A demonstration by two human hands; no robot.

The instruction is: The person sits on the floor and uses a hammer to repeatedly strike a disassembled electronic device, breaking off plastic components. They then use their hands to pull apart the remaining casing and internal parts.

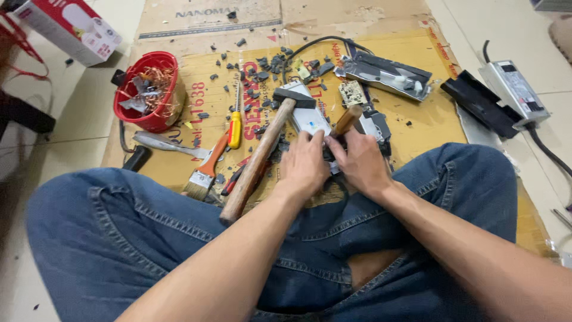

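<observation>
Both hands on the grey unit, on cardboard between my knees.
Left fingers (304, 164) curl over the unit (310, 122); right fingers (360, 161) closed round a wooden handle (347, 120) just beside it. Hammer (262, 152) leans left.

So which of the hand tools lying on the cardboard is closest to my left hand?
The hammer, its wooden handle running just beside your left hand. The yellow-handled screwdriver and the orange-handled paintbrush lie farther off to the left.
</observation>
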